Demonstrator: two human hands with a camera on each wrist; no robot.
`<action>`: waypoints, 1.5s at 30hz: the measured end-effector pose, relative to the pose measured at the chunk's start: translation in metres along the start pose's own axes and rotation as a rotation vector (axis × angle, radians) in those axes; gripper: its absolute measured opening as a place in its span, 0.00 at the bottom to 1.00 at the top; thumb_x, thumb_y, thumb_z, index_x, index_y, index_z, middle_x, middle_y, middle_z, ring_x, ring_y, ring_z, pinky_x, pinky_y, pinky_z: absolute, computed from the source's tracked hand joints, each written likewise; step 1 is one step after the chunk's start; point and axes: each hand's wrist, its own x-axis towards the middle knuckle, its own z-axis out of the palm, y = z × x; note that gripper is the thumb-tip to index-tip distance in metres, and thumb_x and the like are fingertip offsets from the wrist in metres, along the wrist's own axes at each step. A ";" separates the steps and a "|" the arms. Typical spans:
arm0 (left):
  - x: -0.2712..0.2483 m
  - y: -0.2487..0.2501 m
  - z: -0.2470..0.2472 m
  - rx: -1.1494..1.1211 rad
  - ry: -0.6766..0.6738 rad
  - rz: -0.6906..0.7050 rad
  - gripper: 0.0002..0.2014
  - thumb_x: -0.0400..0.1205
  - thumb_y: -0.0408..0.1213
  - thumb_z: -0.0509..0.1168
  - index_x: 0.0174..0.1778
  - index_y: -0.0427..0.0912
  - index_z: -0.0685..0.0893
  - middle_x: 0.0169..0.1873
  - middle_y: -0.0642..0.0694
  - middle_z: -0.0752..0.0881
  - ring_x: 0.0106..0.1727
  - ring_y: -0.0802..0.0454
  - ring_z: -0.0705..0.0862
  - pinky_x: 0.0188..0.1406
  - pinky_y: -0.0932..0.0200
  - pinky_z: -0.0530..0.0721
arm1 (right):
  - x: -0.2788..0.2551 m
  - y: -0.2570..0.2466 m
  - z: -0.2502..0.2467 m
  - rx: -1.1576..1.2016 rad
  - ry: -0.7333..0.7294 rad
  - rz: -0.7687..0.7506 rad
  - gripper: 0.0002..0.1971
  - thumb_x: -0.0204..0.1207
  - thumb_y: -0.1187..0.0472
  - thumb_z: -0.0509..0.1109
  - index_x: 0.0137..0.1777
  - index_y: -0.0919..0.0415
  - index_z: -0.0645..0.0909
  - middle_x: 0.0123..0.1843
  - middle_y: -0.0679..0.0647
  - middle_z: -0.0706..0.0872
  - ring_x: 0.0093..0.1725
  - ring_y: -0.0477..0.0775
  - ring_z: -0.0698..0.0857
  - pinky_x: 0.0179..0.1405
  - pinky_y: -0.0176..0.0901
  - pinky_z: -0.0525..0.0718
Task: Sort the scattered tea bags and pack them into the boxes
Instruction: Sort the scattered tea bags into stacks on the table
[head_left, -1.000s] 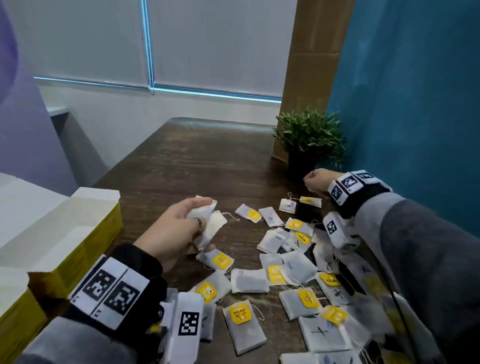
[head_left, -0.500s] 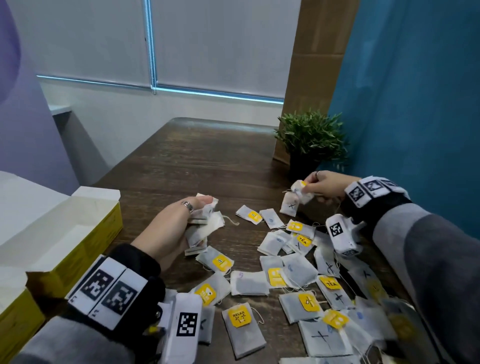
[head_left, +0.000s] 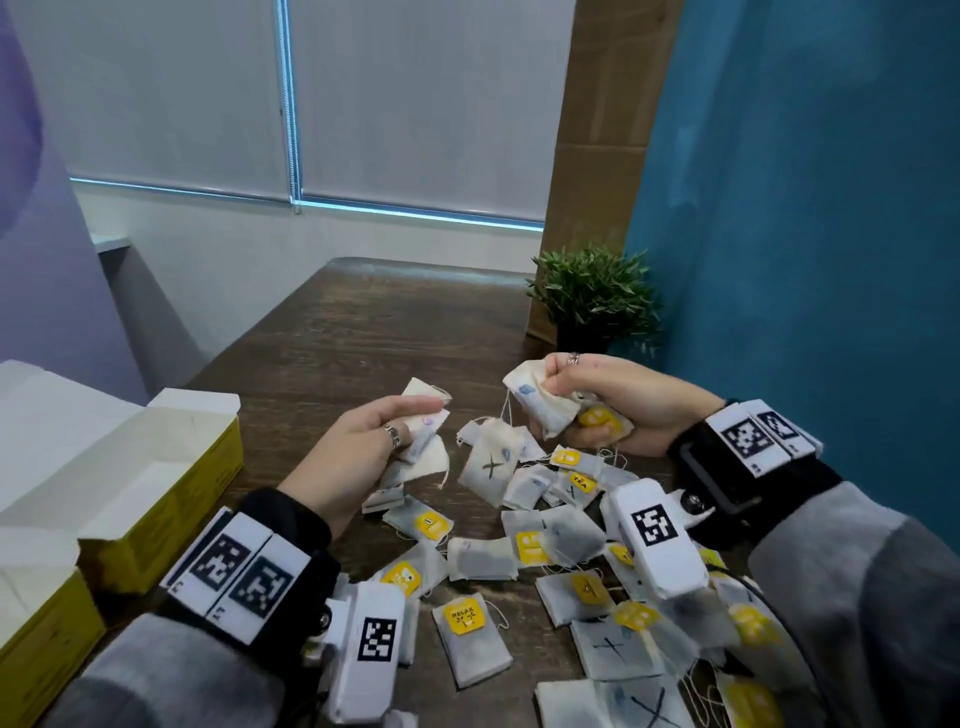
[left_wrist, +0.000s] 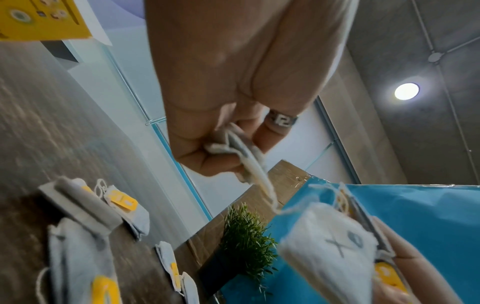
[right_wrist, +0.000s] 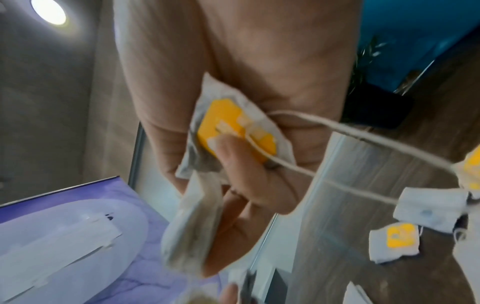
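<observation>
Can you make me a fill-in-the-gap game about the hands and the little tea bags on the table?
1. Both the left hand and the right hand are holding small white paper tea bags, so neither hand is ____.
2. The little potted plant by the blue wall has leaves coloured ____.
3. The open cardboard box beside the left arm has outer sides coloured ____.
4. The tea bag hanging by its string between the hands has a black ____ drawn on it.

Missing words: empty; green; yellow; X
</observation>
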 end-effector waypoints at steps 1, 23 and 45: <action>-0.001 0.001 0.002 0.008 -0.036 0.008 0.13 0.76 0.36 0.62 0.49 0.48 0.90 0.50 0.37 0.88 0.49 0.40 0.81 0.55 0.43 0.77 | -0.002 0.001 0.006 0.004 -0.026 0.000 0.04 0.70 0.66 0.63 0.39 0.59 0.71 0.34 0.69 0.79 0.13 0.47 0.66 0.09 0.27 0.58; -0.004 0.002 0.008 0.326 0.043 0.043 0.11 0.74 0.41 0.73 0.28 0.43 0.85 0.20 0.49 0.73 0.18 0.60 0.68 0.18 0.74 0.67 | -0.024 0.033 0.039 0.476 -0.103 0.080 0.24 0.72 0.66 0.52 0.68 0.71 0.75 0.59 0.64 0.80 0.45 0.53 0.79 0.47 0.42 0.75; -0.007 0.003 0.012 0.061 -0.043 0.002 0.08 0.79 0.35 0.67 0.43 0.36 0.89 0.33 0.43 0.89 0.31 0.54 0.84 0.32 0.64 0.81 | -0.022 0.033 0.049 0.191 0.156 -0.026 0.11 0.68 0.59 0.71 0.51 0.57 0.82 0.37 0.49 0.88 0.38 0.46 0.87 0.48 0.44 0.85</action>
